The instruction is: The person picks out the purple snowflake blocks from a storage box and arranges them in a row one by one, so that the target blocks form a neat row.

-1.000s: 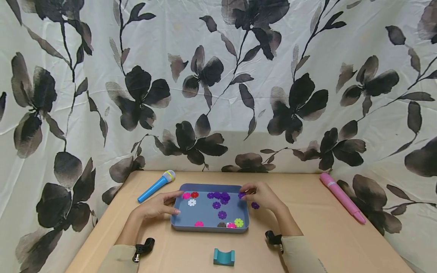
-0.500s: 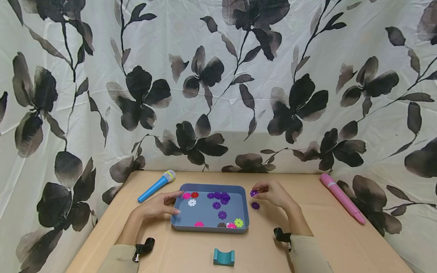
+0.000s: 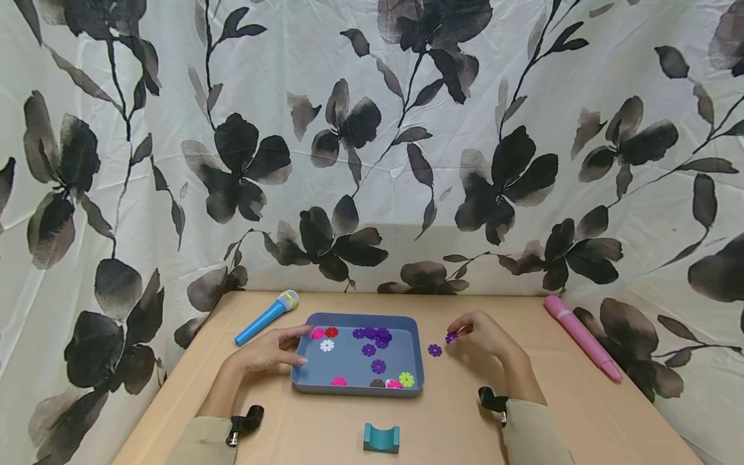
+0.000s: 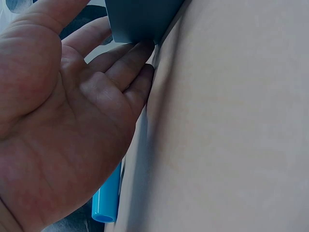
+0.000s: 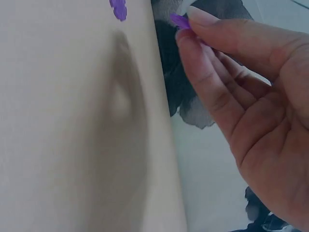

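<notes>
My right hand (image 3: pixel 481 332) pinches a purple flower-shaped disc (image 3: pixel 451 338) between thumb and fingertips, to the right of the tray. The right wrist view shows the disc (image 5: pixel 180 21) nearly edge-on, raised off the table. A second purple flower disc (image 3: pixel 434 350) lies on the table just left of that hand. My left hand (image 3: pixel 264 349) holds the left side of a blue-grey tray (image 3: pixel 343 390), thumb and index finger at its rim. In the left wrist view, other fingers (image 4: pixel 128 67) touch the tray's outer wall (image 4: pixel 140 21) from below.
Inside the tray lie several purple discs (image 3: pixel 379 367), plus pink, red, white, brown and lime ones (image 3: pixel 406 379). A blue toy microphone (image 3: pixel 264 321) lies behind my left hand. A teal curved block (image 3: pixel 381 438) stands in front; a pink thick pen-like object (image 3: pixel 584 336) lies far right.
My right hand has carried the purple flower disc from the tray's right edge rightward over the table, past the disc lying there. The left hand and tray have stayed put.
</notes>
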Tool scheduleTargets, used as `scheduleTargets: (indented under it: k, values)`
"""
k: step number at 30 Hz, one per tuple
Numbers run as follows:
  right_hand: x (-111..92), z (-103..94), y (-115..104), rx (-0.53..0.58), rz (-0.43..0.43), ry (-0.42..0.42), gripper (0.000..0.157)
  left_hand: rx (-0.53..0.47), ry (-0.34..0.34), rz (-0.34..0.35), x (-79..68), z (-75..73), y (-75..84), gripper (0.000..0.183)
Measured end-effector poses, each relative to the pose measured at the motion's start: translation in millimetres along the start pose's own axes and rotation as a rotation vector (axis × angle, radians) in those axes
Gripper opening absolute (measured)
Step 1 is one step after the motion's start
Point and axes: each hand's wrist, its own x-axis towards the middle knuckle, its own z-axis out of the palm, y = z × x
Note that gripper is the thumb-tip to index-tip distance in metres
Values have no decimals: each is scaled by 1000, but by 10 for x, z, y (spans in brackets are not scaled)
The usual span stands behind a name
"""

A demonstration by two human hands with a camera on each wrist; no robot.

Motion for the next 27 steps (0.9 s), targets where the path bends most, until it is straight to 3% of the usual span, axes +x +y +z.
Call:
scheduleTargets:
  k: [13,27]
  values:
    - [25,138,100,87,39,-145,24,26,4,-1,3,-11,-29,86]
    - [28,203,108,80,135,-149,21,36,2,0,9,-13,-30,82]
